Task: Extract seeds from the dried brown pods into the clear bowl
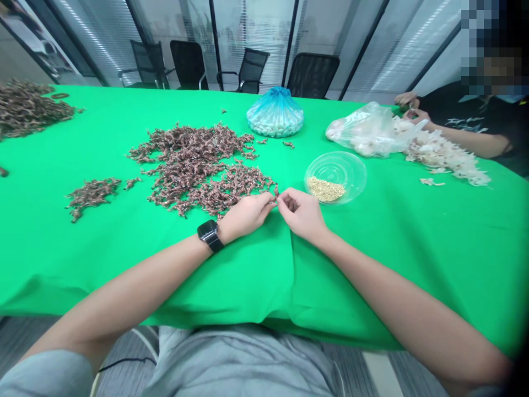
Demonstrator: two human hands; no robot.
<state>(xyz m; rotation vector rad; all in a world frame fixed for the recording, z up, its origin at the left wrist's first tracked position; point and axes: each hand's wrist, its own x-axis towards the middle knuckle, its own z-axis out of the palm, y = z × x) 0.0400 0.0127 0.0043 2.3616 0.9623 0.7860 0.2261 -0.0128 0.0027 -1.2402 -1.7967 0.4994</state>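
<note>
My left hand (246, 214), with a black watch (209, 235) on its wrist, and my right hand (301, 212) meet over the green tablecloth (413, 237). Both pinch one small brown pod (276, 192) between their fingertips, at the near edge of a big heap of brown pods (198, 165). Just beyond my right hand stands a clear plastic bowl (335, 176) holding a small mound of yellowish seeds (325, 189).
A smaller pod heap (91, 194) lies left, another (28, 107) at far left. A blue bag of white pieces (275, 113) and a clear bag (366, 132) sit further back. Another person's hands (411, 107) work on white husks (446, 154) at right. Black chairs (252, 69) behind.
</note>
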